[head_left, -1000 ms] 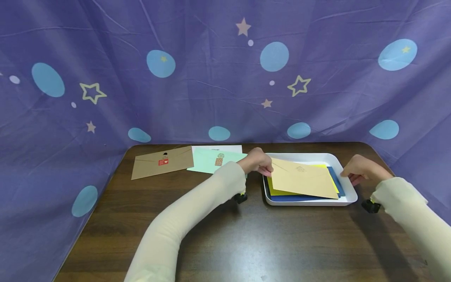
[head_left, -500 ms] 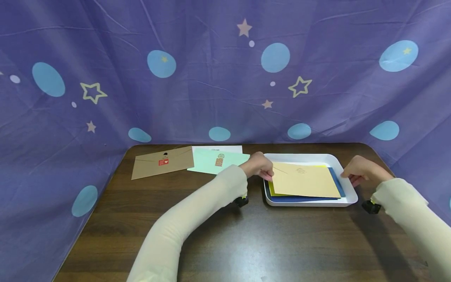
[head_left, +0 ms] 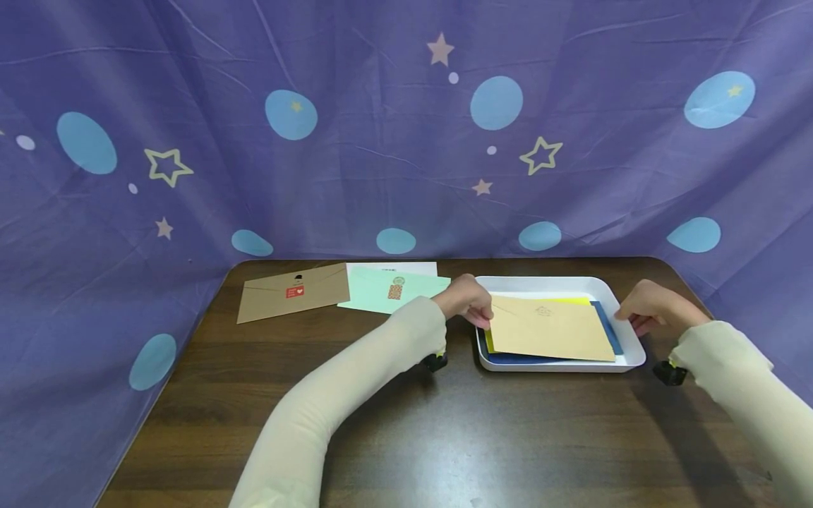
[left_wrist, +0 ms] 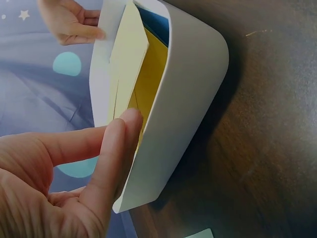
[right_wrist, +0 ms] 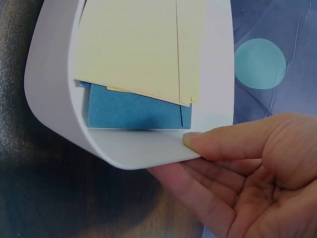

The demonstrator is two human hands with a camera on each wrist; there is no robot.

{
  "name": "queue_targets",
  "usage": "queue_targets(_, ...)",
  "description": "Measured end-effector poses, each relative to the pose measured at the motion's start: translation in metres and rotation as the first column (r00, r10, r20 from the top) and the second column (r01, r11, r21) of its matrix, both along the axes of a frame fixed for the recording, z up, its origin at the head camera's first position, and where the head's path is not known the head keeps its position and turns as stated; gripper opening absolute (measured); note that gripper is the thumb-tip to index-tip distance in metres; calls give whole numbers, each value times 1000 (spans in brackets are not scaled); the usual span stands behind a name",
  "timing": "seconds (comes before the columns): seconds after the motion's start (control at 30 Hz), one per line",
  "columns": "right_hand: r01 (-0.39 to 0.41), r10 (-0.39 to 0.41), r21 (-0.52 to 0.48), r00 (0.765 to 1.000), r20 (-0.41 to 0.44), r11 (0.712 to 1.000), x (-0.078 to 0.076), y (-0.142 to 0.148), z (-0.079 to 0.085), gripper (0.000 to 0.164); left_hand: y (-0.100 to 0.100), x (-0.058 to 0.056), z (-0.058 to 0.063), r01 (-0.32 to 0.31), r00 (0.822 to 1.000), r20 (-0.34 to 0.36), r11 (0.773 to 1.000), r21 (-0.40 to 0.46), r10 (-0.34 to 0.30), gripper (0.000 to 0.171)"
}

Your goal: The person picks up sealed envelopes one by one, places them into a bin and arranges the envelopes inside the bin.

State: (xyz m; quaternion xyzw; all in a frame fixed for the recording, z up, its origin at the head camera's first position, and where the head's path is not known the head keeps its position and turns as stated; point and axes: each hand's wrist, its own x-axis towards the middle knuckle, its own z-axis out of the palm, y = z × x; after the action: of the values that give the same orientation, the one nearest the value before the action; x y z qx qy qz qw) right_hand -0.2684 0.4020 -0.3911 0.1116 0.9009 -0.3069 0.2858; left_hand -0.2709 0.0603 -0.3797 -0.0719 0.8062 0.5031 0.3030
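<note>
My left hand [head_left: 466, 300] pinches the left edge of a cream envelope [head_left: 549, 330] between thumb and fingers. This envelope lies as the top one over a yellow envelope [left_wrist: 152, 74] and a blue envelope [right_wrist: 136, 109], inside a white tray [head_left: 635, 347]. In the left wrist view its near end is raised a little above the yellow one. My right hand [head_left: 654, 305] grips the tray's right rim, thumb on top and fingers beneath, as the right wrist view shows. The lower envelopes are mostly covered.
Left of the tray lie a mint green envelope [head_left: 419, 286], a white envelope [head_left: 419, 267] partly beneath it, and a brown envelope [head_left: 273, 296] with a red sticker. A purple curtain [head_left: 381, 176] hangs behind the brown wooden table [head_left: 508, 430].
The cream envelope has come down flatter onto the stack and shifted slightly toward me and right, my left hand lowering with it. My right hand keeps its hold on the rim.
</note>
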Motion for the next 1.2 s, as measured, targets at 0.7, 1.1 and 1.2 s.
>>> queue_targets(0.7,1,-1,27,1000,-1,1000,1,-1,0,24,7,5,10,41,998,-40,991,-129,-47,4)
queue_targets(1.1,14,-14,-52,1000,0,999,5,-2,-2,15,16,4,3,104,989,-78,966,-238,-126,6)
queue_targets(1.2,15,-16,-60,1000,-5,998,6,-3,-1,14,17,4,2,90,991,-74,966,-241,-110,8)
